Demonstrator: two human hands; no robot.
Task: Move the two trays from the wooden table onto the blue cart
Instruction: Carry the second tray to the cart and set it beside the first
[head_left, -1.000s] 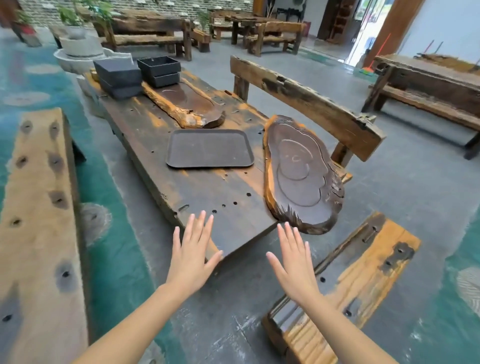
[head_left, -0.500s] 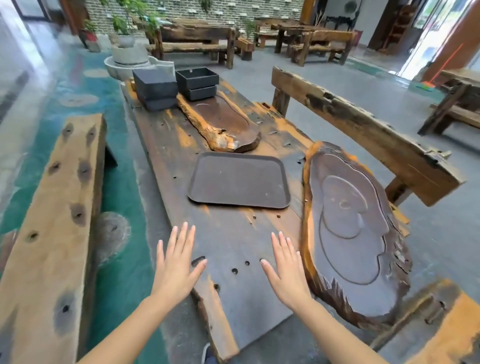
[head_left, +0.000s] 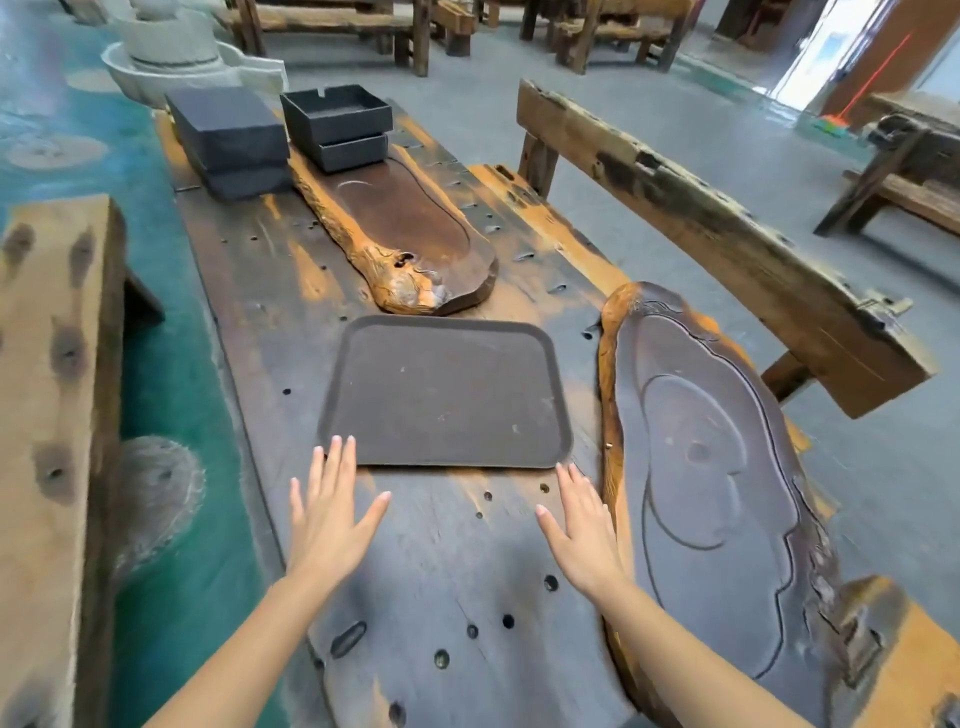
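Note:
A flat dark brown rectangular tray (head_left: 447, 395) lies in the middle of the long wooden table (head_left: 270, 291). My left hand (head_left: 327, 514) hovers open with spread fingers, its fingertips at the tray's near left corner. My right hand (head_left: 584, 535) is open too, fingertips just short of the tray's near right corner. Neither hand holds anything. A carved dark wooden tea tray (head_left: 711, 493) lies along the table's right side. A second, narrower wooden tea tray (head_left: 405, 234) lies beyond the flat tray. No blue cart is in view.
Stacked dark grey boxes (head_left: 228, 137) and open black boxes (head_left: 337, 124) stand at the table's far end. A wooden bench (head_left: 52, 415) runs along the left, a bench backrest (head_left: 701, 223) along the right. A stone basin (head_left: 171, 57) sits beyond the table.
I have moved closer over the table. Both open hands have travelled forward from its near end to the flat tray's near corners.

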